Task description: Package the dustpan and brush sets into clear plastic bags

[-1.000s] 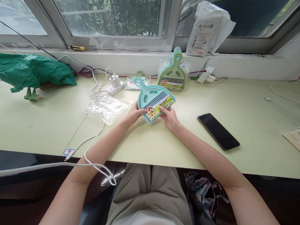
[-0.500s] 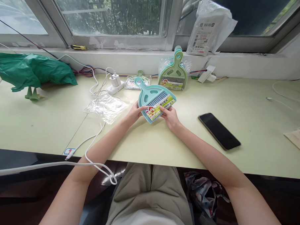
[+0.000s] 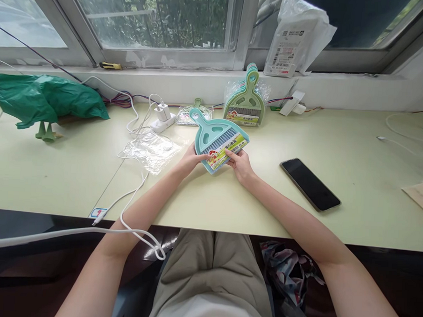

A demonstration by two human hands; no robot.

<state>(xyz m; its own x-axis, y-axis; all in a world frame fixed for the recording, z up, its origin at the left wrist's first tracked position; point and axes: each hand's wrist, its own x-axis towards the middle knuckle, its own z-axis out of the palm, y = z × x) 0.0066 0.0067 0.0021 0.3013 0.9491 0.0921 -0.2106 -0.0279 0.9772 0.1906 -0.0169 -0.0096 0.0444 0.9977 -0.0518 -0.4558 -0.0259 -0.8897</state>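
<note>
A light-blue dustpan and brush set is held tilted above the table, its handle pointing up and to the left. Grey-blue bristles show across it, with a printed label over their lower part. My left hand grips the lower left edge, thumb on the front near the label. On the right side, my right hand pinches the pan, thumb lying on the label and fingers behind it. Behind stands a stack of similar dustpan sets, a green one in front.
A black phone lies to the right. Clear plastic bags, a white power strip with a charger and white cables are at left. A green plastic bag sits far left. A wrapped parcel leans on the window.
My left thumb has shifted slightly lower on the dustpan's front. The dustpan set stays in both hands at nearly the same place and tilt.
</note>
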